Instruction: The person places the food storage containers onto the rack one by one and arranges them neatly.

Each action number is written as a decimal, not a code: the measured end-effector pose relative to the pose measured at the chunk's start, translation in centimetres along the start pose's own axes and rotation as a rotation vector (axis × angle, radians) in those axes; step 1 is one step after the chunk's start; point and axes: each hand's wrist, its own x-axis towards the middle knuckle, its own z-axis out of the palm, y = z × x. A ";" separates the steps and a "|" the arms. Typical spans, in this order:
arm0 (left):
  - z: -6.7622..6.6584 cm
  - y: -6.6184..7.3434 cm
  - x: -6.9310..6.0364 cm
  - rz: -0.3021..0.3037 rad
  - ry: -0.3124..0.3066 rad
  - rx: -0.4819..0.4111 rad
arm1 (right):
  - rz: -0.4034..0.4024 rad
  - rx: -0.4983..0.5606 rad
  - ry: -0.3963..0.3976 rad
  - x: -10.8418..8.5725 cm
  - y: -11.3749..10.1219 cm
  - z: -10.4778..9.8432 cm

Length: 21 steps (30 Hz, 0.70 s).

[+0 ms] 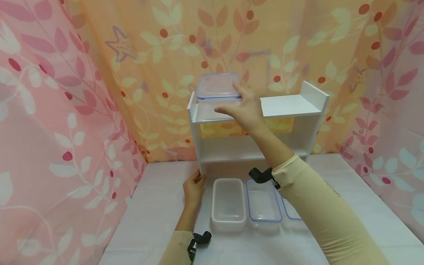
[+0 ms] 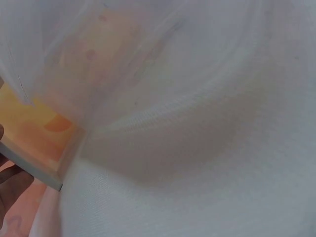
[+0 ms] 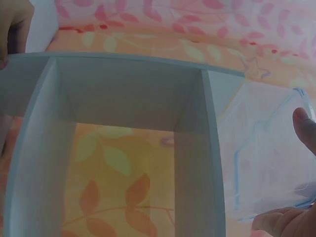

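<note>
A clear plastic food container (image 1: 216,88) with a blue rim stands at the left end of the top board of a white shelf (image 1: 286,105). My right hand (image 1: 248,108) grips it from the right, thumb low at the front and fingers on the upper edge. In the right wrist view the container (image 3: 266,148) sits between thumb and fingers (image 3: 284,222). Low on the shelf's left side panel, my left hand (image 1: 193,189) holds its edge. The left wrist view shows that panel edge (image 2: 37,170) between the fingers (image 2: 15,190).
On the white-covered table (image 1: 152,195), before the shelf, stand a white-rimmed container (image 1: 228,202), a blue-rimmed container (image 1: 264,200) and another blue-rimmed one (image 1: 291,211) partly behind my right sleeve. Patterned curtains (image 1: 159,121) enclose the back and sides.
</note>
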 end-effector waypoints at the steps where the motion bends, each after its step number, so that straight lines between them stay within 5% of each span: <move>1: 0.0 0.0 0.0 0.002 0.002 0.003 | 0.007 0.002 -0.003 0.0 0.0 0.2; 21: -0.4 0.5 -0.3 -0.004 0.005 -0.004 | -0.010 -0.045 -0.002 0.1 0.5 2.0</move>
